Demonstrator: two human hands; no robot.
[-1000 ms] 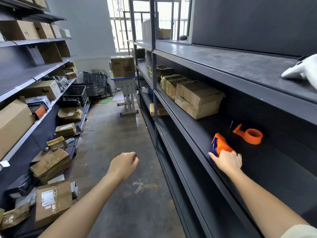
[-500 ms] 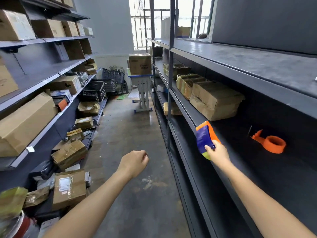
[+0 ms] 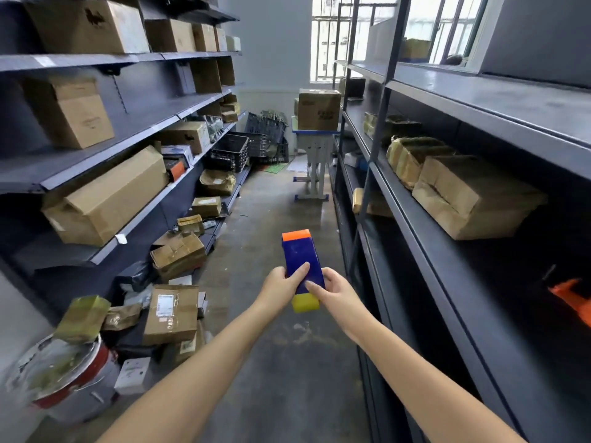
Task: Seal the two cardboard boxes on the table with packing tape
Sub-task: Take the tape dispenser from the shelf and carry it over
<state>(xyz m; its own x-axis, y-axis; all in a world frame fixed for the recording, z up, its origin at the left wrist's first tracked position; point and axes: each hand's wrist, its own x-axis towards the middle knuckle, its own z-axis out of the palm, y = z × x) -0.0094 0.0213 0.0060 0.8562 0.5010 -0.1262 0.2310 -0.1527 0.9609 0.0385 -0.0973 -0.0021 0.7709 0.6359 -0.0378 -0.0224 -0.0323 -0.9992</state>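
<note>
Tape dispenser (image 3: pixel 302 270), blue with an orange tip and yellow near end, being held out above the aisle floor (image 3: pixel 281 193) between two shelving racks. Gripping it from either side: left hand (image 3: pixel 277 287), thumb lying across the blue face, fingers curling underneath; right hand (image 3: pixel 336 290), thumb pressing on top, fingers wrapping below. Reaching forward with both bare arms, elbows slightly bent. Standing at the aisle's far end: cardboard box (image 3: pixel 318 108) sitting on a small table (image 3: pixel 316 145).

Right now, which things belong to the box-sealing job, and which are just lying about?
Job: blue tape dispenser, gripped by left hand and right hand; cardboard box on the far table.
Lying about: orange object; black crate; paint bucket.
</note>
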